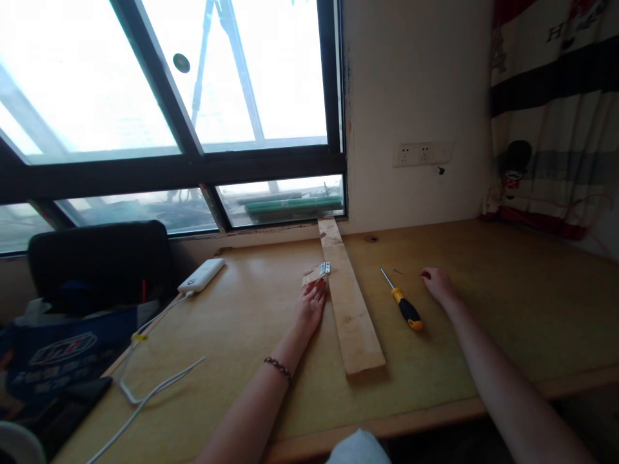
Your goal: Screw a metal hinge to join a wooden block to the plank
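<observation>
A long wooden plank (351, 303) lies on the wooden desk (483, 322), running from the window sill toward me. A small metal hinge (325, 267) joins its left edge to a small wood piece (312, 276). My left hand (311, 304) lies flat with fingers stretched out, fingertips on that small piece beside the plank. My right hand (436, 284) rests on the desk to the right, fingers curled down at a tiny object I cannot make out. A yellow-and-black screwdriver (403, 303) lies between the plank and my right hand. A small screw (397, 271) lies near its tip.
A white power bank (202, 275) with a white cable (149, 380) sits at the left of the desk. A black chair (99, 264) with a blue bag (58, 361) stands left. Window behind, wall sockets (423, 153) and curtain (556, 109) at right.
</observation>
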Demonstrator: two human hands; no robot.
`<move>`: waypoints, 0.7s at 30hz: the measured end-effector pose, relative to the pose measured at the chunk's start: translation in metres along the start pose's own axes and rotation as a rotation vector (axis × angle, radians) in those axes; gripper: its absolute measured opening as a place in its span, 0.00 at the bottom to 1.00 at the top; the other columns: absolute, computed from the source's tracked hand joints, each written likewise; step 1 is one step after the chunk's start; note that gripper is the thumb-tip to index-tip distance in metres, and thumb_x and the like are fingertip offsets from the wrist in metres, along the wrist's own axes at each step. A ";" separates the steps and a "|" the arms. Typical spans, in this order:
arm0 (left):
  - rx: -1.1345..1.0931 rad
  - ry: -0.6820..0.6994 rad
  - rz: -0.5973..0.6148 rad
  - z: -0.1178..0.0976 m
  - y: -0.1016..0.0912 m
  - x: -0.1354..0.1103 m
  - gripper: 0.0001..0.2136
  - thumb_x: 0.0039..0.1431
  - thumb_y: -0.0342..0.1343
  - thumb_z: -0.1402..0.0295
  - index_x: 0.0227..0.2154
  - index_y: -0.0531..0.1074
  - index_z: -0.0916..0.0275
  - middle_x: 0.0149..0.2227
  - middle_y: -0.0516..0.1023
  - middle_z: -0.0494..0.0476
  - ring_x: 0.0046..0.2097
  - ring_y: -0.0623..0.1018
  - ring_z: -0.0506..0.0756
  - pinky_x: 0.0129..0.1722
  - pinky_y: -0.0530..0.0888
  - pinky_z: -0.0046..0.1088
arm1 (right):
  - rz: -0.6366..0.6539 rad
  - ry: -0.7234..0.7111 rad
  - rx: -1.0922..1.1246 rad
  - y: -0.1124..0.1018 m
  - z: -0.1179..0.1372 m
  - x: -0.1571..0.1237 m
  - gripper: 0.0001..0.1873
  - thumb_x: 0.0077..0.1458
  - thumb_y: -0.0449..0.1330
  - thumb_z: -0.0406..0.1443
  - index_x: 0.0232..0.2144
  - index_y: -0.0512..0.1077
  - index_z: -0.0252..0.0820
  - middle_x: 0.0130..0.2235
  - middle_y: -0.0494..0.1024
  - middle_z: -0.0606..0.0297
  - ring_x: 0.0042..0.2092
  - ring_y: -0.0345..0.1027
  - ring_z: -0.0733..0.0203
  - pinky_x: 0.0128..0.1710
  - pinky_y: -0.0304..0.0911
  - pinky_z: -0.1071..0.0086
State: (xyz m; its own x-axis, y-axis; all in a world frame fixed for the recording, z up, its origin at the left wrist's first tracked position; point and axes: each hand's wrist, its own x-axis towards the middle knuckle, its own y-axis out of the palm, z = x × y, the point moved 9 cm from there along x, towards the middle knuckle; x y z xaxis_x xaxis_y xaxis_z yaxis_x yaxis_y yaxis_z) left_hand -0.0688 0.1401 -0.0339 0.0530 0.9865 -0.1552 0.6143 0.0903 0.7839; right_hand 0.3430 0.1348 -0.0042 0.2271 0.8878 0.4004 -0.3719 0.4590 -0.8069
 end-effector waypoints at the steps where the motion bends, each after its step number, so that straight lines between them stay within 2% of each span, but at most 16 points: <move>1: 0.005 0.004 0.003 0.000 0.000 0.001 0.10 0.50 0.51 0.81 0.35 0.68 0.64 0.40 0.75 0.60 0.41 0.76 0.52 0.45 0.70 0.29 | -0.029 0.040 0.046 -0.003 -0.002 0.000 0.09 0.45 0.55 0.28 0.29 0.73 0.38 0.31 0.76 0.59 0.34 0.69 0.60 0.37 0.62 0.68; 3: 0.019 0.011 0.008 -0.001 -0.001 0.003 0.10 0.50 0.53 0.80 0.35 0.69 0.63 0.40 0.75 0.59 0.42 0.75 0.51 0.45 0.69 0.28 | -0.107 0.152 0.221 -0.009 -0.009 -0.002 0.09 0.42 0.56 0.27 0.30 0.72 0.40 0.28 0.75 0.63 0.30 0.68 0.63 0.32 0.63 0.70; 6: 0.036 0.020 0.015 -0.001 0.001 0.008 0.09 0.49 0.55 0.78 0.34 0.69 0.62 0.39 0.76 0.56 0.41 0.75 0.51 0.43 0.69 0.27 | -0.193 0.381 0.703 -0.008 -0.020 -0.008 0.12 0.38 0.59 0.28 0.30 0.71 0.41 0.26 0.75 0.65 0.27 0.67 0.65 0.25 0.62 0.74; 9: 0.027 0.035 0.027 0.001 0.005 0.018 0.07 0.48 0.56 0.76 0.33 0.70 0.62 0.36 0.76 0.56 0.40 0.75 0.51 0.43 0.68 0.28 | -0.132 0.544 1.184 0.006 -0.012 -0.012 0.13 0.34 0.62 0.28 0.28 0.72 0.41 0.27 0.76 0.65 0.25 0.66 0.68 0.21 0.62 0.77; 11: 0.015 0.048 0.012 0.004 0.006 0.027 0.05 0.49 0.55 0.74 0.31 0.70 0.63 0.33 0.76 0.56 0.38 0.75 0.52 0.42 0.68 0.29 | -0.092 0.550 1.347 0.006 0.006 -0.014 0.14 0.31 0.64 0.27 0.27 0.73 0.41 0.28 0.76 0.65 0.26 0.67 0.69 0.22 0.63 0.77; 14: -0.024 0.087 -0.032 0.008 0.005 0.040 0.03 0.50 0.54 0.73 0.29 0.70 0.64 0.29 0.76 0.55 0.33 0.75 0.51 0.41 0.69 0.29 | -0.070 0.455 1.410 -0.003 0.053 -0.016 0.16 0.28 0.68 0.29 0.27 0.74 0.41 0.31 0.77 0.65 0.30 0.69 0.69 0.26 0.65 0.79; 17: -0.045 0.117 -0.039 0.012 0.006 0.048 0.05 0.47 0.55 0.75 0.30 0.70 0.65 0.30 0.77 0.56 0.33 0.76 0.51 0.42 0.69 0.30 | -0.026 0.363 1.417 -0.004 0.121 -0.019 0.17 0.28 0.69 0.33 0.27 0.74 0.40 0.32 0.77 0.65 0.32 0.69 0.67 0.30 0.66 0.77; 21: -0.043 0.101 -0.023 0.015 0.008 0.047 0.05 0.46 0.55 0.77 0.30 0.70 0.66 0.31 0.77 0.58 0.33 0.76 0.52 0.43 0.70 0.31 | 0.123 0.232 1.373 0.024 0.222 -0.013 0.17 0.30 0.68 0.39 0.27 0.74 0.39 0.32 0.78 0.62 0.32 0.70 0.64 0.31 0.65 0.72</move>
State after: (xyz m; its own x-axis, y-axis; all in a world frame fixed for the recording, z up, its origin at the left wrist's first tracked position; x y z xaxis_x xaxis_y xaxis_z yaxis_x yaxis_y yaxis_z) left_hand -0.0492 0.1852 -0.0437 -0.0416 0.9926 -0.1140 0.5796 0.1169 0.8065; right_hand 0.1315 0.1414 0.0678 0.2211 0.9603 0.1703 -0.9432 0.1662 0.2876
